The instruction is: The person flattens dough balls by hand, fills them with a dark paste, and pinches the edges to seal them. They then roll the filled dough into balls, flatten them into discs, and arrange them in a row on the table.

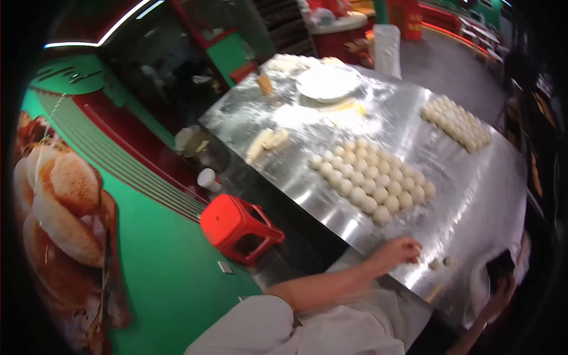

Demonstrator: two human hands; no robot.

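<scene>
My left hand (402,252) is over the near edge of the metal table (331,219), its fingers curled together around something too small to make out. Just right of its fingertips lie two small greyish-green lumps (441,262). My right hand (503,287), in shadow at the lower right, is against a dark patch inside a white bag (480,284); its fingers are hard to make out. Beyond my left hand, round dough balls (373,177) sit in tight rows. A short light-brown strip (435,293) is near the table edge.
A second block of dough balls (455,123) sits at the far right. Pale dough pieces (267,142), a white round tray (328,81) and scattered flour are farther off. A red stool (236,228) stands beside the table, and a white bin (387,50) beyond it.
</scene>
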